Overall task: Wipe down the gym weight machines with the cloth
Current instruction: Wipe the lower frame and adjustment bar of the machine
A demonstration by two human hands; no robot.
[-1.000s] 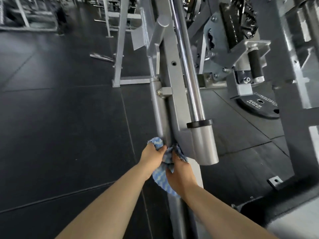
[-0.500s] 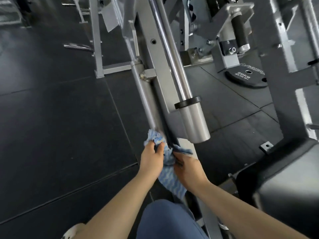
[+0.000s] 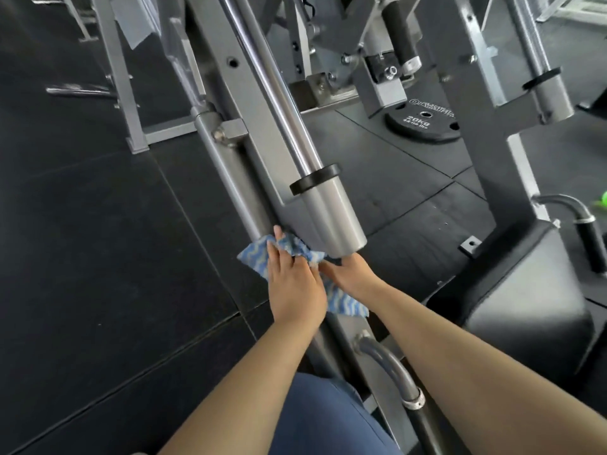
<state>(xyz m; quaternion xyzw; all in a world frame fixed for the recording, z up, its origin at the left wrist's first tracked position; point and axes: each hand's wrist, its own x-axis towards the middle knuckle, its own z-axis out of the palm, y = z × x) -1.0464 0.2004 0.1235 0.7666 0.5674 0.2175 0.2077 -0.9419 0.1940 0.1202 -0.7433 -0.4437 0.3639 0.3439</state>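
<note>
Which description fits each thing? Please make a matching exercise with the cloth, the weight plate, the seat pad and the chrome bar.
Things:
1. cloth
2. weight plate
3. seat pad
4. chrome bar

Descriptions:
A. lies flat on the floor, marked 20kg
B. blue and white, held against the grey frame by both hands
C. black, at the right of the frame
D. shiny, runs down into a grey sleeve

Pairs: 1-B, 2-A, 3-C, 4-D

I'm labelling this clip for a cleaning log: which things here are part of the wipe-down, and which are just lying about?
Part of the job:
- blue cloth
- left hand, pressing the cloth
- right hand, holding the cloth
- grey machine frame being wiped

Lying about:
- 20 kg weight plate on the floor
- black padded seat
- green object, far right
</note>
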